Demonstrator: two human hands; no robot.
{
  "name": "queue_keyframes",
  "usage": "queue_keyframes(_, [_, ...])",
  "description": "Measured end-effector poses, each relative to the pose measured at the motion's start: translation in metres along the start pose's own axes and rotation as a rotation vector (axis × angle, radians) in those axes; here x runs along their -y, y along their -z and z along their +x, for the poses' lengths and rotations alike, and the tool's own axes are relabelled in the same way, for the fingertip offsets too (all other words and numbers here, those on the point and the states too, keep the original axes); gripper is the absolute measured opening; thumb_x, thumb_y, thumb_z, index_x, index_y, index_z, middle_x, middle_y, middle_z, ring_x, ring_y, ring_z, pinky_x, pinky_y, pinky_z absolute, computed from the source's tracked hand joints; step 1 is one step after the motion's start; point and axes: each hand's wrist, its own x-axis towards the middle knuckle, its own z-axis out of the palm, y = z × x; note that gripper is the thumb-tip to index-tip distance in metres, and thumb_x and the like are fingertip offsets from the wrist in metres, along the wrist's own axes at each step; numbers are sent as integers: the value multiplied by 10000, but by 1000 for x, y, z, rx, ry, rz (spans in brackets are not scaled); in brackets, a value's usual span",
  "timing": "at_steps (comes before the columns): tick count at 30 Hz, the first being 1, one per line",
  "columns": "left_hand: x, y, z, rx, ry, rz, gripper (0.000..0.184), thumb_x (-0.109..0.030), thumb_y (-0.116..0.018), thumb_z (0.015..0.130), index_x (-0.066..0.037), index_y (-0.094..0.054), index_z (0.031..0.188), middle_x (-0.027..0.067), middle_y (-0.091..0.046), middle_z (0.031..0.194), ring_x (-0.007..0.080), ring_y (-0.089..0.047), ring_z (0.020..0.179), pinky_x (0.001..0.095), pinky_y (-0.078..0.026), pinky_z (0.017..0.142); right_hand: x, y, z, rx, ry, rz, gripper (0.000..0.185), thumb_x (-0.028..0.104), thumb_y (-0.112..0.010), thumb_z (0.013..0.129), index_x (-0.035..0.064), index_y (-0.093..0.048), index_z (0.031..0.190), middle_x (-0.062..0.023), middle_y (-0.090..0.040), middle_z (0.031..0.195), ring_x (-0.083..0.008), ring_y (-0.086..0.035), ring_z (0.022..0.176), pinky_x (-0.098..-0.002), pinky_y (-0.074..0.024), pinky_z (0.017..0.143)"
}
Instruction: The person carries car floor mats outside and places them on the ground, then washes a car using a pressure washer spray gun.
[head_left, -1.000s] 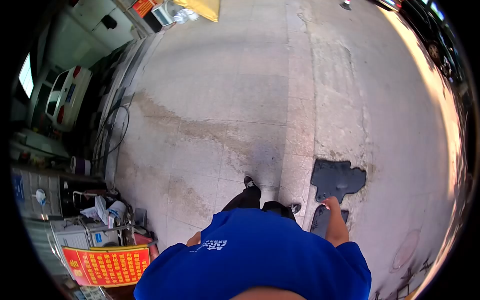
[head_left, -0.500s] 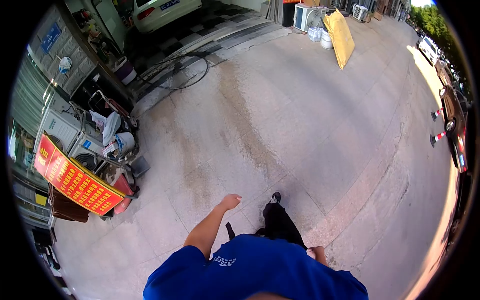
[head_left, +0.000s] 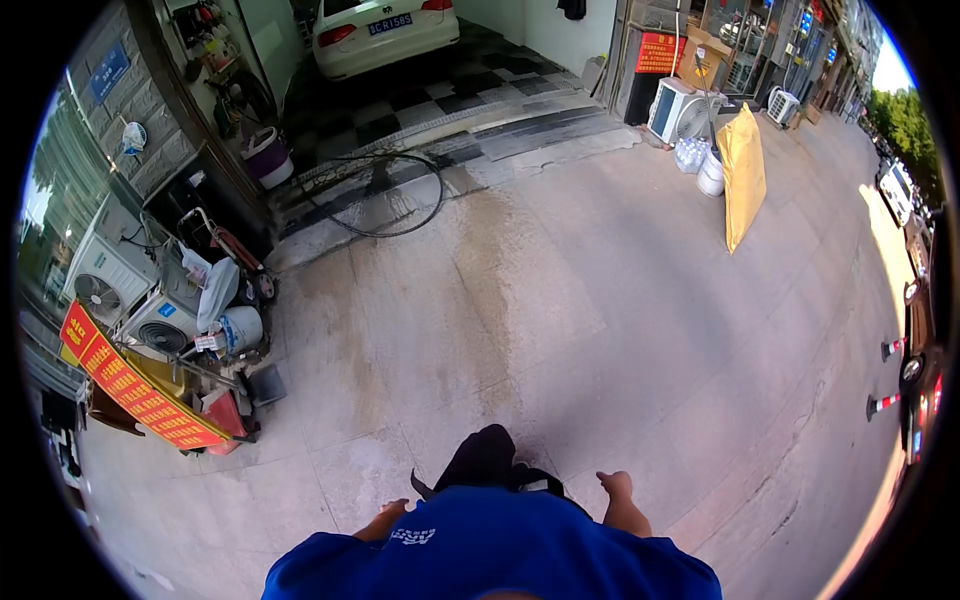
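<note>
My left hand (head_left: 394,508) hangs low beside the left edge of my blue shirt (head_left: 500,545), small and partly cut off by it. Its visible fingers look loosely extended, and nothing shows in them. On the other side, my right hand (head_left: 616,484) hangs over the pavement (head_left: 560,400) with thumb and fingers apart and no object in it. Neither hand touches anything that I can see. Between them a dark trouser leg (head_left: 482,455) is stretched forward.
A looped hose (head_left: 440,190) lies before a garage holding a white car (head_left: 385,38). At left stand air-conditioner units (head_left: 165,320), a bucket (head_left: 242,328) and a red sign (head_left: 135,385). Ahead right are a yellow board (head_left: 743,180) and a white bucket (head_left: 711,175); striped cones (head_left: 882,404) stand far right.
The view has swung left toward the garage, and the dark mats have left it. My right hand has come away from them. My left hand swung forward, then back to my side.
</note>
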Motion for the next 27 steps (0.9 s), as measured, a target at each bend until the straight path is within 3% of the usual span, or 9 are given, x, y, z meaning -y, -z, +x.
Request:
queue_keyframes(4, [-48,15,23,99,251,31,403,-339,-632,760,-109,-681,1088,145,-636,1169,307,-615,1072,416,-501,894,225,55,123,87,414,-37,548,496,-713,706,-3,-706,932,-205,-684,971,-355,-644,972,-437,-493,859])
queue_keyframes(7, [-103,45,67,137,288,99,371,-319,-598,780,-107,-688,1071,145,-640,1160,308,-615,1072,418,-497,901,345,63,192,-418,1028,-297,474,389,-743,705,20,-698,999,-203,-680,1001,-345,-637,1002,-429,-493,870])
queue_keyframes(10, [-177,104,137,117,217,216,346,-299,-564,799,-104,-695,1053,145,-643,1152,308,-614,1073,420,-494,907,452,115,214,40,886,332,545,351,-765,675,9,-662,1086,-212,-657,1055,-276,-652,911,-394,-510,816])
queue_keyframes(16, [-420,304,385,20,-145,696,337,-300,-557,789,-96,-710,1009,146,-648,1136,313,-612,1073,402,-503,898,522,207,266,-227,402,-57,202,160,-647,734,55,-703,896,-192,-676,979,-369,-637,926,-435,-505,830])
queue_keyframes(18, [-575,406,386,-237,8,331,387,-390,-606,794,-92,-707,1020,157,-642,1148,310,-604,1093,397,-503,901,539,240,270,-313,238,-46,213,165,-585,759,20,-695,870,-215,-670,968,-379,-633,946,-443,-502,842])
queue_keyframes(21, [-760,517,434,-388,-113,408,503,-523,-629,782,-108,-696,1058,122,-612,1209,325,-516,1193,427,-437,984,564,271,295,-243,17,-120,363,352,-664,755,14,-705,882,-194,-690,919,-351,-660,909,-426,-522,807])
queue_keyframes(24, [-875,587,481,-385,-237,395,552,-480,-656,772,-114,-636,1186,136,-584,1246,329,-449,1253,433,-402,1021,574,282,348,-87,-15,-108,366,374,-699,748,19,-711,835,-190,-686,926,-358,-658,881,-431,-523,767])
queue_keyframes(26, [-924,613,533,-652,-584,248,683,-432,-704,737,-114,-528,1315,159,-565,1267,344,-402,1292,434,-394,1029,555,272,431,90,639,-288,510,439,-731,711,-31,-683,903,-230,-668,972,-363,-635,952,-422,-495,818])
queue_keyframes(27, [-948,621,562,-584,-567,199,729,-412,-716,728,-112,-481,1350,170,-560,1272,355,-416,1280,431,-395,1028,573,256,479,124,188,-48,543,433,-756,690,-34,-674,952,-234,-666,998,-332,-632,1003,-404,-491,859])
